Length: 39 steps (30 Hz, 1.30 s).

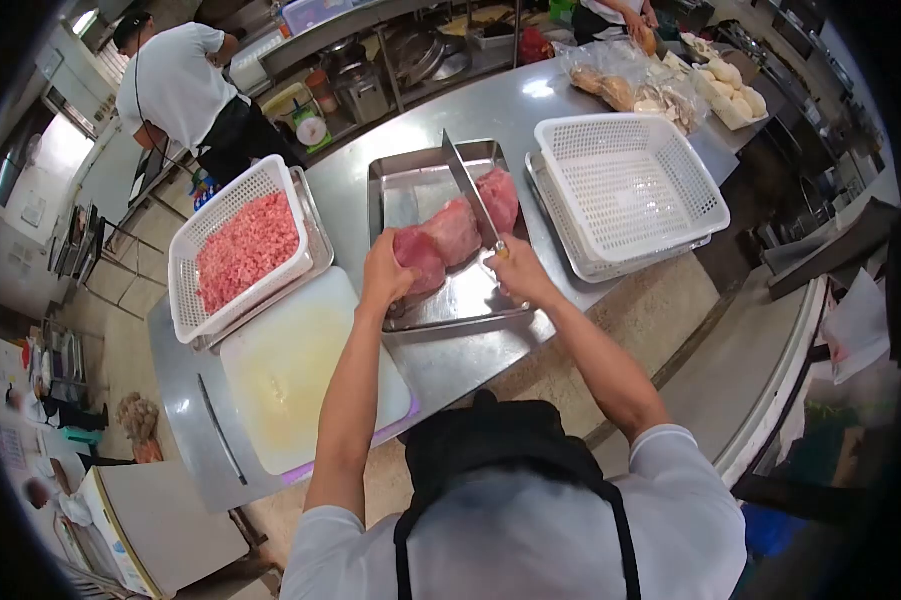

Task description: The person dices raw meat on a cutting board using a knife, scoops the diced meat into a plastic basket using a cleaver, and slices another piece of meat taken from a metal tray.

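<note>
Several pieces of raw meat point(452, 232) lie in a deep metal tray point(407, 314) on the steel table. My left hand point(387, 273) is closed on the near left end of the meat, its thumb pressed over the side. In my right hand point(519, 272) is the handle of a large knife point(471, 191), partly covered by the fingers. The blade points away from me and to the left, over the meat, with its tip above the tray's far side. Whether the edge is into the meat cannot be made out.
Left of the tray stand a white basket of ground meat point(249, 250) and a white cutting board point(291, 375). A thin dark rod point(221, 428) lies by the table's left edge. White perforated baskets point(626, 190) sit at right, with bagged food point(626, 85) behind. Other people work nearby.
</note>
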Each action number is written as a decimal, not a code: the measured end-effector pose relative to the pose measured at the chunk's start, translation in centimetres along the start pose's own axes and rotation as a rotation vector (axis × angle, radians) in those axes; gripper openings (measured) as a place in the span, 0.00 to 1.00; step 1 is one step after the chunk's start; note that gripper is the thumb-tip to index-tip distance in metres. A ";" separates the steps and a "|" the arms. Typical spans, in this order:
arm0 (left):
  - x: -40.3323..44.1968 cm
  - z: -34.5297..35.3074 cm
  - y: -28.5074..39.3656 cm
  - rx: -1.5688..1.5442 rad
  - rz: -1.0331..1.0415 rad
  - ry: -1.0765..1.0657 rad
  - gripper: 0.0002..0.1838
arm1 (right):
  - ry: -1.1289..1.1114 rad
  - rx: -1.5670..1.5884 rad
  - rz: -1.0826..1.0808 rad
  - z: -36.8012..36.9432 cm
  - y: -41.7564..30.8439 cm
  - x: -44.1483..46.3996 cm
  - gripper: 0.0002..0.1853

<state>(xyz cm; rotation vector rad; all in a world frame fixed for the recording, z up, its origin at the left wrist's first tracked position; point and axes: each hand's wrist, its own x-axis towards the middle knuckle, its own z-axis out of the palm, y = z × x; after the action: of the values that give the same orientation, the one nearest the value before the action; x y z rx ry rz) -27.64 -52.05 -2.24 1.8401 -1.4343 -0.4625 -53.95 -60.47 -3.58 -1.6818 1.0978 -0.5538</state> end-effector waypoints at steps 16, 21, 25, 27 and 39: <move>0.0 -0.5 -1.0 -0.145 -0.026 -0.043 0.38 | 0.057 0.037 -0.079 -5.0 -6.6 -5.5 0.17; -0.8 -0.3 -1.3 -0.212 -0.025 -0.047 0.39 | 0.178 -0.212 -0.295 -4.7 -1.9 -4.7 0.22; -1.8 -0.2 -0.4 -0.161 -0.056 0.001 0.38 | 0.056 -0.169 -0.119 -6.1 -1.6 -2.5 0.22; -2.3 -0.3 0.1 -0.147 -0.042 0.016 0.36 | 0.064 -0.170 -0.148 -5.7 -1.9 -1.7 0.21; -3.5 -0.1 0.0 -0.159 0.019 0.027 0.36 | 0.113 -0.043 -0.175 -2.0 -2.8 -1.0 0.17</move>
<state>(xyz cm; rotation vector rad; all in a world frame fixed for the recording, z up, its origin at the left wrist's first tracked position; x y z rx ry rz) -28.65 -48.73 -2.73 1.6986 -1.3561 -0.5248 -54.89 -60.37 -0.15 -1.8134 1.0547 -0.7491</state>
